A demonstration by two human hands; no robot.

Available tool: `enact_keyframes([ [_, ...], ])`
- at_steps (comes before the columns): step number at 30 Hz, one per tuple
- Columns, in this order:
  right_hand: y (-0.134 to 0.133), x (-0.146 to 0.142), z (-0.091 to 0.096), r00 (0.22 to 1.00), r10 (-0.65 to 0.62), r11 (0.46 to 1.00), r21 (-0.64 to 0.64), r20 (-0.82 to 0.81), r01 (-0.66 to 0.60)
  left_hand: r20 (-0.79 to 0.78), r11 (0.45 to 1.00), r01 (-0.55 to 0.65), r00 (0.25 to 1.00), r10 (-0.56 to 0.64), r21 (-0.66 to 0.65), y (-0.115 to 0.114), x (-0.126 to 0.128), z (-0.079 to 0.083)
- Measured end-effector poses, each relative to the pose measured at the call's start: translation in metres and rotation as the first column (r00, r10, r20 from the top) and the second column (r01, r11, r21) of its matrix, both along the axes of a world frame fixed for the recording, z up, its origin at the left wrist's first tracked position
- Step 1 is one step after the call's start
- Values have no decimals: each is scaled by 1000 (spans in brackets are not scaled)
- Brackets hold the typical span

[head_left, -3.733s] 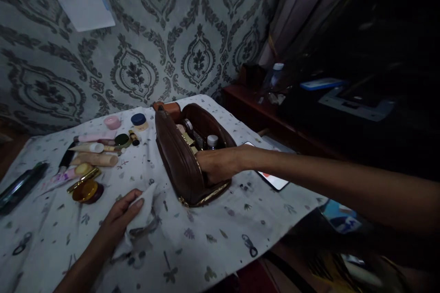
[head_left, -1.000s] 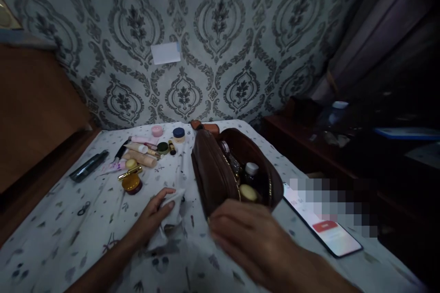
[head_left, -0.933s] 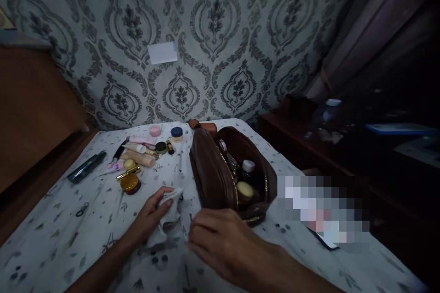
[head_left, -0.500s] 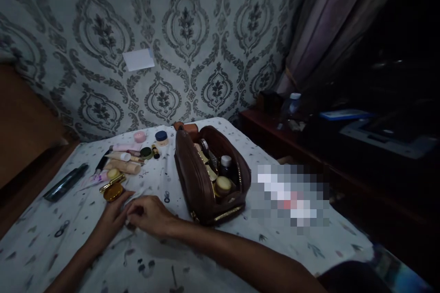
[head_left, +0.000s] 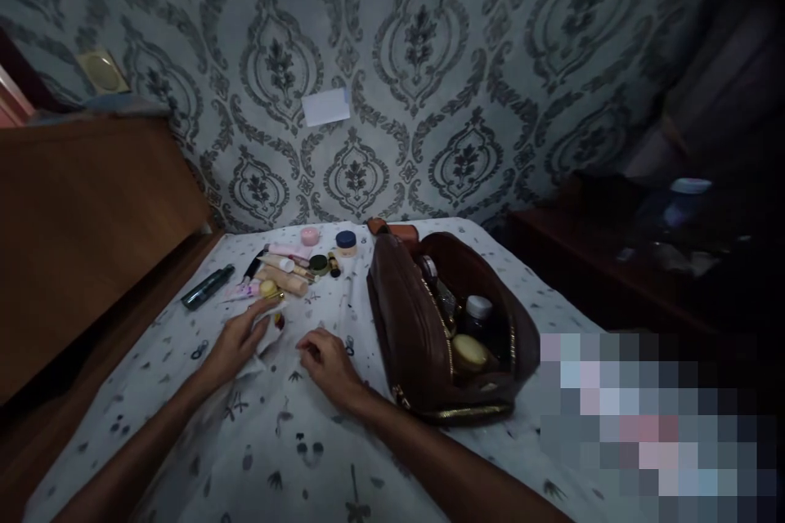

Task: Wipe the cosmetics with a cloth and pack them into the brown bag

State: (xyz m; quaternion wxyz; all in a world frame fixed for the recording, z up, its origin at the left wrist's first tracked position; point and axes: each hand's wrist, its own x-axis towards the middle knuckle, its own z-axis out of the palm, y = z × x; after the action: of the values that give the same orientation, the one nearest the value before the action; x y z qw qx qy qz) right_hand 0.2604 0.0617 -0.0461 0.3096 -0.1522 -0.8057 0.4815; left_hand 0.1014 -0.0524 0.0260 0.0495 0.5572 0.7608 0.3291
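Note:
On the patterned bedsheet (head_left: 307,458) my left hand (head_left: 236,343) lies over a white cloth (head_left: 268,319), fingers holding it down beside a small gold and red compact (head_left: 280,321). A hand's width to the right, my right hand (head_left: 325,358) rests on the sheet with its fingers curled in; what is inside them is hidden. Just right of that hand stands an open brown leather toiletry bag (head_left: 410,327). Inside it are a white-capped bottle (head_left: 478,309) and a round cream-coloured jar (head_left: 469,351).
Several tubes, sticks and small jars (head_left: 294,265) lie in a cluster behind my left hand, with a dark tube (head_left: 207,288) to their left. A wooden board (head_left: 91,221) borders the bed on the left, a dark side table (head_left: 613,261) on the right. Patterned wallpaper is behind.
My right hand came out of the bag, crossed to the cloth at my left hand, then drew back a little to the right. My left hand slid the cloth toward the compact.

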Motion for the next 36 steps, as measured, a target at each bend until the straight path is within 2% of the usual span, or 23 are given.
enact_keyframes([
  [2,-1,1,2,1000,6,1000,-3,6,-6,-43,999,22,999,-20,26,16,-8,10],
  [4,-2,2,3,1000,5,1000,-7,18,-5,-109,998,42,993,-38,40,42,-15,19],
  [9,-1,3,5,999,-1,1000,-7,48,1,-386,1000,1,923,-3,-5,135,-23,33],
  [10,-1,3,6,999,2,1000,-7,52,-2,-402,1000,-10,916,4,-12,154,-23,34],
  [13,-2,4,6,998,3,1000,-12,61,-2,-428,998,-39,903,18,-39,208,-19,33],
  [15,-2,5,6,998,4,1000,-15,62,-3,-448,996,-51,894,13,-72,236,-15,29],
  [19,-2,5,7,995,6,1000,-15,100,-4,-485,982,-40,873,-55,-183,268,-7,12],
  [24,0,5,9,991,18,1000,-18,130,-16,-515,963,-60,852,-88,-264,275,-1,0],
  [29,1,5,9,994,29,1000,-2,102,-29,-531,963,-59,842,-93,-262,265,5,10],
  [32,2,4,8,997,17,1000,-17,72,-15,-528,974,-31,844,-94,-223,244,11,19],
  [36,2,1,6,994,-91,978,-182,67,101,-492,992,14,868,-73,-123,185,20,30],
])
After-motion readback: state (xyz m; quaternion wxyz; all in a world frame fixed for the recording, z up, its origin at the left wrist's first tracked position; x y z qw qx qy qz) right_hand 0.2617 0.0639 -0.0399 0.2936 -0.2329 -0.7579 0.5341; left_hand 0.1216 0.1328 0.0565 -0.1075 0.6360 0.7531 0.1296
